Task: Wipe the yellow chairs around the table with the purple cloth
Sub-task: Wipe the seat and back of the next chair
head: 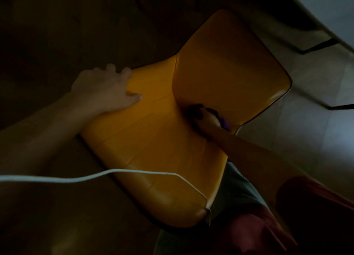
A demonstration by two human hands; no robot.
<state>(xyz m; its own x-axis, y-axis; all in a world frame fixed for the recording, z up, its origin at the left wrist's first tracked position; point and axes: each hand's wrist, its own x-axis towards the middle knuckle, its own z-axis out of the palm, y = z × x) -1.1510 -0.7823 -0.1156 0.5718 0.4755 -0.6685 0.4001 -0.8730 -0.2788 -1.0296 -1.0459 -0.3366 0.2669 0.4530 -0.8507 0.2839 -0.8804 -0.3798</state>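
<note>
A yellow chair [220, 76] fills the middle of the dim head view, seen from above and behind its backrest. My left hand [107, 88] grips the left edge of the backrest, fingers curled over it and thumb on the front face. My right hand [206, 119] is shut on the purple cloth [224, 121] and presses it where the seat meets the backrest, near the chair's right side. Most of the cloth is hidden under my fingers.
A white cord [95, 176] hangs across the lower backrest. The pale table edge [325, 11] curves through the top right corner, with dark chair or table legs [318, 46] below it. Tiled floor [306, 130] lies to the right.
</note>
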